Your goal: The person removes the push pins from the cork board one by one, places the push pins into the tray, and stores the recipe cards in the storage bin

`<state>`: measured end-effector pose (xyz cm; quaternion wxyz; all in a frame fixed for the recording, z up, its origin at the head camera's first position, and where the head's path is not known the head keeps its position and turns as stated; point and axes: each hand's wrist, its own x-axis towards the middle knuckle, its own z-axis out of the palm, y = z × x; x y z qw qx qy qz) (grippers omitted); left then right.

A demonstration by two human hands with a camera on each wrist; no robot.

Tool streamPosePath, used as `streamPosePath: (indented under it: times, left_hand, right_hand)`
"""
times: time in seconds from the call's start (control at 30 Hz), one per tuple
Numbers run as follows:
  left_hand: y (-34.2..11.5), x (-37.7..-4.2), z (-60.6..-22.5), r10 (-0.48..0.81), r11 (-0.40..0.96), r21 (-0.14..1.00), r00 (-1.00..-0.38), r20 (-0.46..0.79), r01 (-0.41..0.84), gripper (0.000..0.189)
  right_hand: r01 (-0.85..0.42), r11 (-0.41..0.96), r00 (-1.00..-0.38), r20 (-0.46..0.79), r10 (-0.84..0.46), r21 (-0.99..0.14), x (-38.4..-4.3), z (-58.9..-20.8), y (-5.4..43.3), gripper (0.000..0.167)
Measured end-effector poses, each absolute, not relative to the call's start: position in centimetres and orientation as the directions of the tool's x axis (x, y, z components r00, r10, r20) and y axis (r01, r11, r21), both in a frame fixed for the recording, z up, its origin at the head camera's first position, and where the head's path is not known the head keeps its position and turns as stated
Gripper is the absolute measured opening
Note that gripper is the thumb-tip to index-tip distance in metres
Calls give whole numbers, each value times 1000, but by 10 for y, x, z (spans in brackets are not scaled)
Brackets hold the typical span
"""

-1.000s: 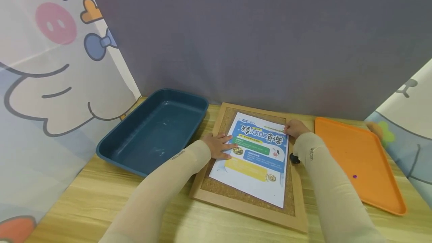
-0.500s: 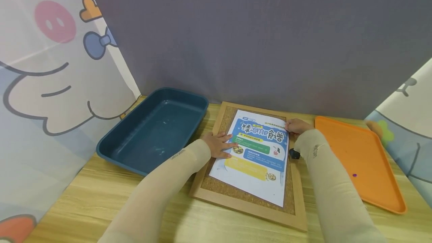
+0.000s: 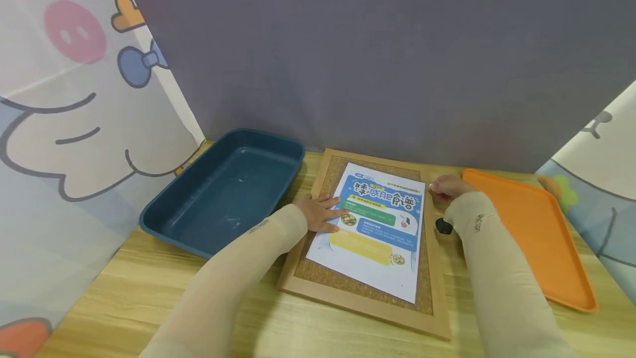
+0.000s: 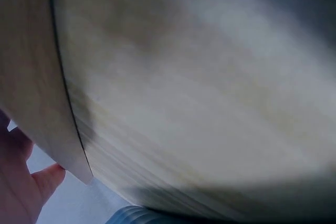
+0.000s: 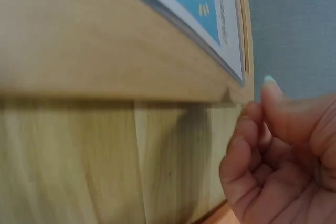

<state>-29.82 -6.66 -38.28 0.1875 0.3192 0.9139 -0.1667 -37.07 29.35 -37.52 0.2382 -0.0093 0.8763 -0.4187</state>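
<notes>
A printed paper sheet (image 3: 365, 231) lies on a cork board (image 3: 318, 278) with a wooden frame. My left hand (image 3: 319, 213) rests with spread fingers on the sheet's left part; in the left wrist view its fingers (image 4: 50, 179) show only partly past the frame's edge. My right hand (image 3: 449, 188) is off the sheet, beside the upper right of the frame. Thumb and curled fingers (image 5: 247, 153) meet in a pinch, with a small pale piece (image 5: 269, 80) at the thumb tip, too small to identify surely.
A deep blue tray (image 3: 149, 211) stands left of the board. On the right lies a shallow orange tray (image 3: 541, 242), partly behind the right forearm. Close to the right wrist is a dark round object (image 3: 444, 226). A grey partition (image 3: 372, 59) rises behind the board.
My right hand has left the sheet's upper right corner and moved a little right. The sheet, bulged half a second ago, lies flatter. My left hand stays on it.
</notes>
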Motion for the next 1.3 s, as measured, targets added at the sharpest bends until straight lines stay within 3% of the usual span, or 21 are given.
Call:
streamPosePath:
  times: [0.17, 0.4, 0.57, 0.7, 0.87, 1.13, 1.3]
  left_hand:
    - [-68, -301, -379, 513, 764, -133, -719, -468, 631, 62]
    - [-65, -315, -377, 540, 835, 201, -696, -473, 512, 61]
    - [-58, -322, -372, 479, 829, 496, -782, -397, 256, 58]
    - [-55, -323, -370, 323, 783, 621, -881, -345, 44, 59]
    - [-52, -320, -372, 170, 792, 608, -938, -303, -53, 63]
    - [-44, -323, -392, 83, 930, 368, -963, -256, -18, 71]
    - [-46, -324, -392, 73, 905, 421, -955, -287, -58, 67]
  right_hand:
    - [213, 649, -875, -438, -207, -731, -366, -372, 296, 30]
    - [217, 660, -863, -458, -215, -719, -363, -374, 298, 18]
    - [182, 668, -850, -457, -262, -722, -357, -373, 304, 25]
    - [113, 679, -848, -426, -314, -725, -353, -372, 310, 35]
    - [77, 696, -850, -412, -329, -714, -346, -372, 320, 39]
    - [81, 704, -843, -426, -329, -705, -341, -373, 328, 35]
    - [86, 686, -840, -422, -340, -722, -339, -370, 332, 36]
